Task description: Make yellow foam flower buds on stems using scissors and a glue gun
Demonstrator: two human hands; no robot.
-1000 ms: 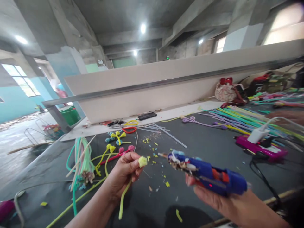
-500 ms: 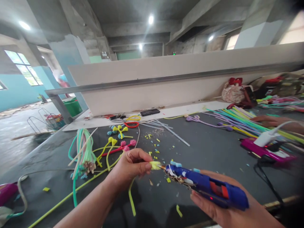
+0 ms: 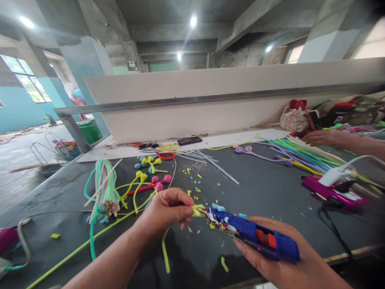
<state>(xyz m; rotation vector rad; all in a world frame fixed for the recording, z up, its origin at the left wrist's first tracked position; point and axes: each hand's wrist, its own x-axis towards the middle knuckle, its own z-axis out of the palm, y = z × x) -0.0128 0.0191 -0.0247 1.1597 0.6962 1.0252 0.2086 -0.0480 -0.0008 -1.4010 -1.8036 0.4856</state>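
Observation:
Between the thumb and fingers of my left hand [image 3: 173, 208] is a small yellow-green piece [image 3: 197, 210]. A yellow-green strip [image 3: 165, 253] hangs below that hand. My right hand [image 3: 279, 249] is wrapped round a blue glue gun [image 3: 249, 235], whose nozzle points left and meets the yellow piece. Whether glue is coming out cannot be made out. Small yellow and blue scraps [image 3: 197, 189] lie on the dark tabletop beyond the nozzle. Left of my left hand are yellow pipe-cleaner stems [image 3: 140, 176] and pink-tipped red ones [image 3: 159, 182].
A bundle of green and pink stems [image 3: 105, 188] lies at left. Clear glue sticks [image 3: 218, 166] and a black phone [image 3: 189, 140] are farther back. At right are a magenta power strip [image 3: 337, 192], its cord, colored stems [image 3: 300, 152] and another person's hand [image 3: 325, 137].
The glue gun and my right hand have shifted slightly left, with the nozzle now at the yellow piece's opening. The other person's hand has moved back and left over the stems.

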